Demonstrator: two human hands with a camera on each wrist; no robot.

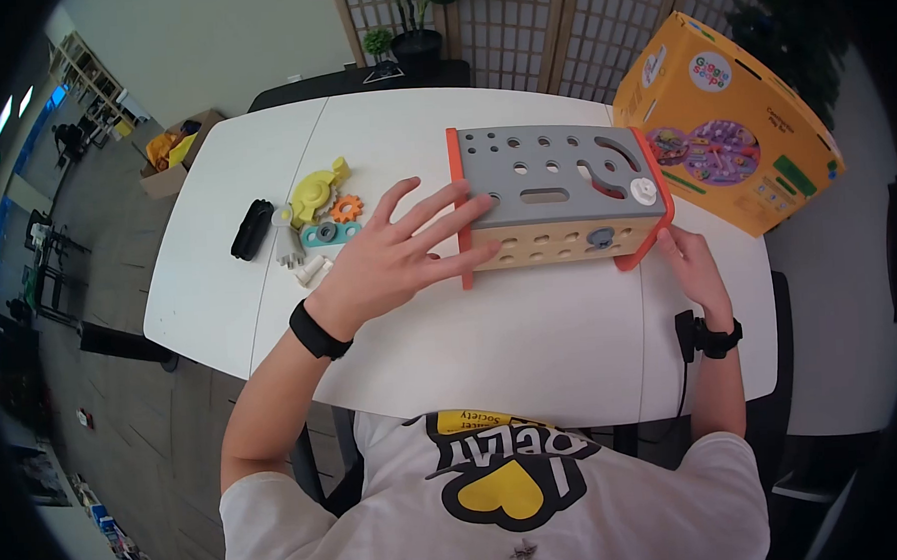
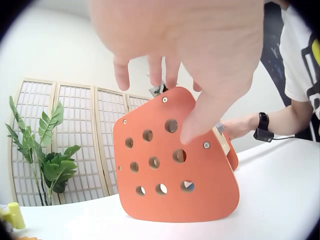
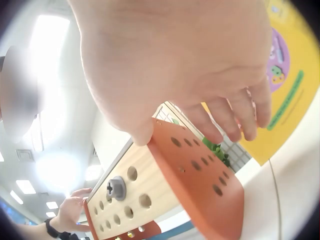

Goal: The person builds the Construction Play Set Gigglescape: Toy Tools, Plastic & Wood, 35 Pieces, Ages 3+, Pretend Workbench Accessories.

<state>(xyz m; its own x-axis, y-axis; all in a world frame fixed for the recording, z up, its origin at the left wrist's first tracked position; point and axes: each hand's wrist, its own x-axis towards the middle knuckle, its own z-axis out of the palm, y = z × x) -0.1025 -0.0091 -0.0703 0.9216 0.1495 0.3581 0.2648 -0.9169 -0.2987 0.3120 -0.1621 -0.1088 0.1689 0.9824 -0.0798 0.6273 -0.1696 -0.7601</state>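
Observation:
A toy workbench with a grey perforated top, a pale wooden front and orange end panels stands on the white table. The left hand lies at its left end, fingers spread over the top's corner, thumb near the front edge. In the left wrist view this hand is above the orange side panel. At the right end, the right hand touches the orange panel; the right wrist view shows its thumb on the panel's edge. A grey screw sits in the wooden front, and a white piece on the top.
Left of the workbench lie a yellow-green toy piece, an orange gear, a teal strip, a white screw and a black case. A large yellow box stands at the right back.

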